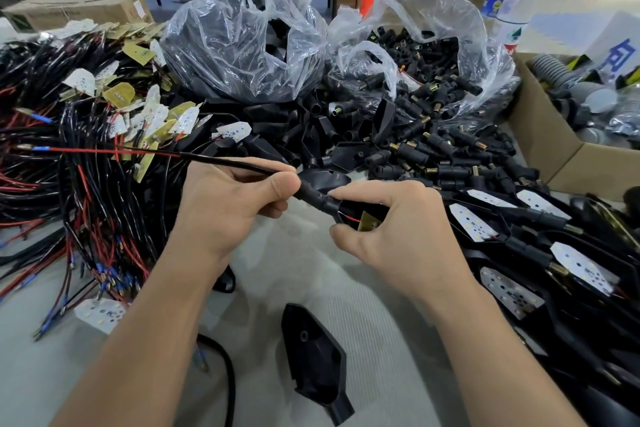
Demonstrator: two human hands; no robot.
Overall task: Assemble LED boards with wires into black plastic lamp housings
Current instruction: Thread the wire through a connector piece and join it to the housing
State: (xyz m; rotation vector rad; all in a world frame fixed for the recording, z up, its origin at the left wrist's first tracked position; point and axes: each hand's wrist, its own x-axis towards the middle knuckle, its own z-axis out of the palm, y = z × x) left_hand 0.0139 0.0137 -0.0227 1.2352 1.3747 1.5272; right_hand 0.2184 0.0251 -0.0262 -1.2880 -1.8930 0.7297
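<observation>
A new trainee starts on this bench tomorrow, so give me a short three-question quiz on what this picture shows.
1. True or false: the left hand holds nothing.
2. What does the right hand pinch? A) a bottle cap B) an LED board with a red wire C) a screwdriver
3. How many clear plastic bags of black parts stand on the table behind the hands?

Key
1. False: it grips the black cable.
2. B
3. Two
</observation>
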